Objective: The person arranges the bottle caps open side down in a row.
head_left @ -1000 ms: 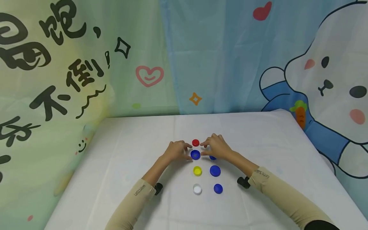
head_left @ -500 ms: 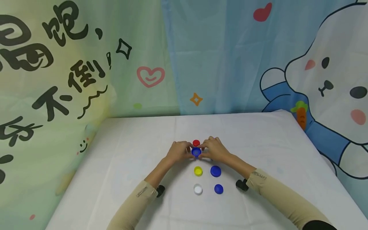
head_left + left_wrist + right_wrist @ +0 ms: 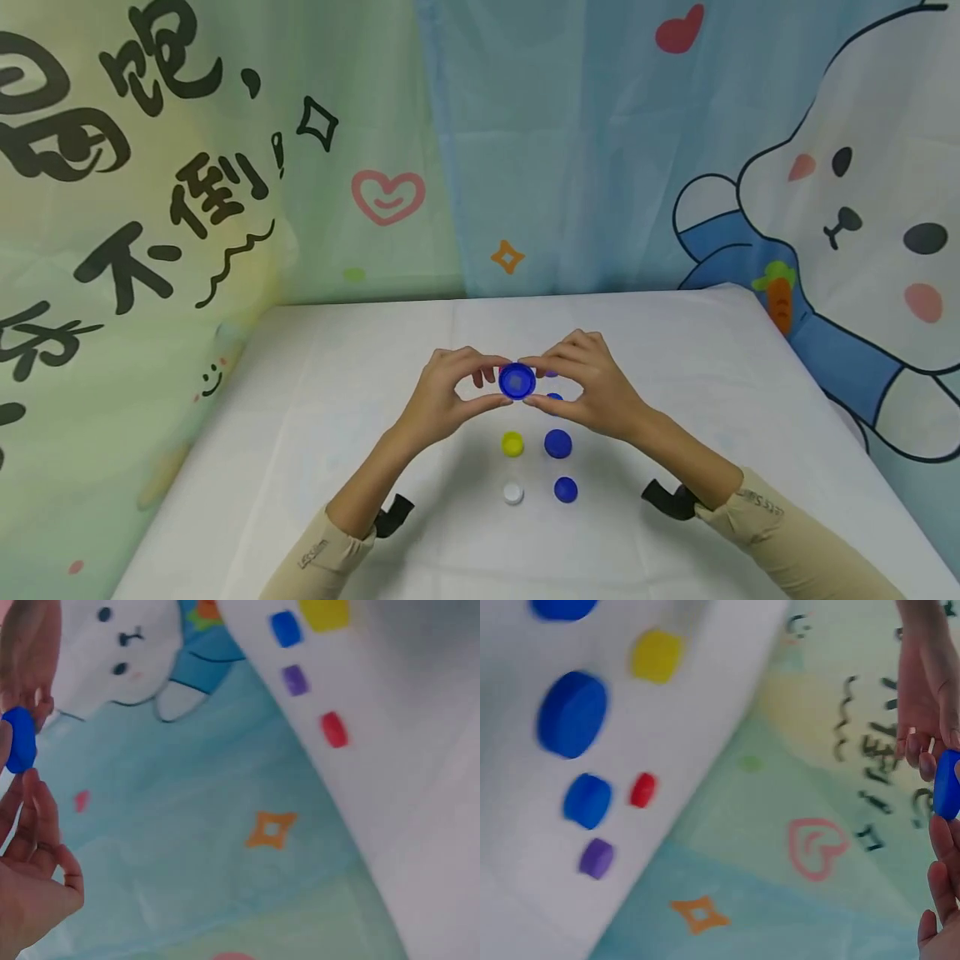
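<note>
A round blue bottle cap (image 3: 517, 381) is held up above the white table, its hollow side turned to the head camera. My left hand (image 3: 442, 396) pinches its left side between thumb and fingertip. On the opposite side, my right hand (image 3: 603, 387) pinches it likewise. Both wrist views catch the cap edge-on, as a blue band (image 3: 21, 741) in the left one. Behind the held cap and hands lie a red cap (image 3: 643, 790), a purple cap (image 3: 597, 859) and another blue cap (image 3: 587, 801), partly hidden in the head view.
Nearer on the white tablecloth (image 3: 360, 358) lie a yellow cap (image 3: 513, 443), a large blue cap (image 3: 558, 443), a white cap (image 3: 513, 493) and a smaller blue cap (image 3: 566, 489). A printed curtain (image 3: 570, 167) hangs behind the table's far edge.
Both hands have closed in on the blue cap from its two sides, taken hold of it and lifted it off the table toward the head camera. The nearer caps stay put.
</note>
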Tool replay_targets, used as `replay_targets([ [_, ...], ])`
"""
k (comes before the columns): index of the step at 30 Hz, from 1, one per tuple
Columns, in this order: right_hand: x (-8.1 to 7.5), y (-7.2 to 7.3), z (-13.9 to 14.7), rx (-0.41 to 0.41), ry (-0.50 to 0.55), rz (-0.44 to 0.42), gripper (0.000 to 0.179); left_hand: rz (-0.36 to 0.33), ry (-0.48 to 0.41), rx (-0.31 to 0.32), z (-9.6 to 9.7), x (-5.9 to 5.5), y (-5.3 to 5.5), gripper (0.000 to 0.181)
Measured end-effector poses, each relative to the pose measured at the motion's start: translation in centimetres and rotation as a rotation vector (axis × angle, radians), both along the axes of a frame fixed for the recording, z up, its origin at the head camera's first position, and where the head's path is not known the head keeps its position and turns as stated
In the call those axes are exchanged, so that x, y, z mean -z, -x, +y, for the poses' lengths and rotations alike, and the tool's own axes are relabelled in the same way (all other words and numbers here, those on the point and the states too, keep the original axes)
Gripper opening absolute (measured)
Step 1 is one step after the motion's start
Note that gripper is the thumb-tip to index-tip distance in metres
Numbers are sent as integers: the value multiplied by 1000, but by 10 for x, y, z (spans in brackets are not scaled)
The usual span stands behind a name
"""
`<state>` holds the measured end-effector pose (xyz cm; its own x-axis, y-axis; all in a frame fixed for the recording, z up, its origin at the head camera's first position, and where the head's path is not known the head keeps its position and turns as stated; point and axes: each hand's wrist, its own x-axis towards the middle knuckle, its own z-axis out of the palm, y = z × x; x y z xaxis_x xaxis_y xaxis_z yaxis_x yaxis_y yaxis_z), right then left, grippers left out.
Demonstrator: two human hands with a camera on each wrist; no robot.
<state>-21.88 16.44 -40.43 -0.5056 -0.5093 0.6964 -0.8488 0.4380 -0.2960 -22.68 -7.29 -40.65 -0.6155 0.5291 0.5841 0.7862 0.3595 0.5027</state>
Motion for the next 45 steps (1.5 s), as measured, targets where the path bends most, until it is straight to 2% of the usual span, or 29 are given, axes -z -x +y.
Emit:
replay_targets([
  [4,-11,-14,1,-34,13,90,43,31,-18,38,-1,-10,-14,42],
  [7,-14,-20,2,-35,0,117,41,-7,-29,45,-1,-11,-20,42],
  [9,-14,-21,3,-29,-9,118,42,-117,-57,58,0,-9,-22,40],
  [11,-13,-22,4,-17,-18,110,44,-291,-86,54,0,-6,-24,35],
  [14,-11,-22,5,-8,-30,92,45,-610,-144,42,1,-2,-27,27],
  [15,-10,-22,6,-5,-35,87,45,-696,-157,33,1,-1,-27,26],
  [17,-9,-22,6,-5,-42,82,44,-816,-176,19,3,2,-28,27],
  [18,-9,-22,6,-4,-45,81,43,-858,-193,18,4,3,-28,27],
  [20,-7,-23,5,1,-51,79,43,-896,-219,11,6,6,-29,27],
  [24,-4,-23,5,26,-64,61,45,-897,-236,-30,8,9,-29,26],
  [25,-2,-23,5,36,-68,47,45,-883,-232,-40,9,10,-29,26],
  [27,1,-24,5,58,-65,-1,48,-798,-214,-60,9,12,-29,24],
  [29,4,-25,5,81,-61,-113,48,-634,-191,-72,9,14,-29,20],
  [30,5,-26,5,93,-58,-185,48,-519,-171,-77,9,15,-28,19],
  [35,6,-28,4,110,-12,-618,30,161,-12,-115,8,16,-25,19],
  [36,6,-27,4,100,-3,-684,27,268,19,-118,7,15,-24,20],
  [38,7,-27,5,72,11,-784,25,424,65,-116,7,13,-24,21],
  [39,7,-27,5,59,12,-816,24,473,81,-113,6,12,-24,21],
  [41,8,-26,5,41,13,-849,24,528,93,-102,5,10,-24,21],
  [43,8,-26,5,30,18,-851,24,547,96,-98,5,9,-24,22],
  [45,9,-25,4,37,38,-834,23,530,95,-104,4,9,-24,24],
])
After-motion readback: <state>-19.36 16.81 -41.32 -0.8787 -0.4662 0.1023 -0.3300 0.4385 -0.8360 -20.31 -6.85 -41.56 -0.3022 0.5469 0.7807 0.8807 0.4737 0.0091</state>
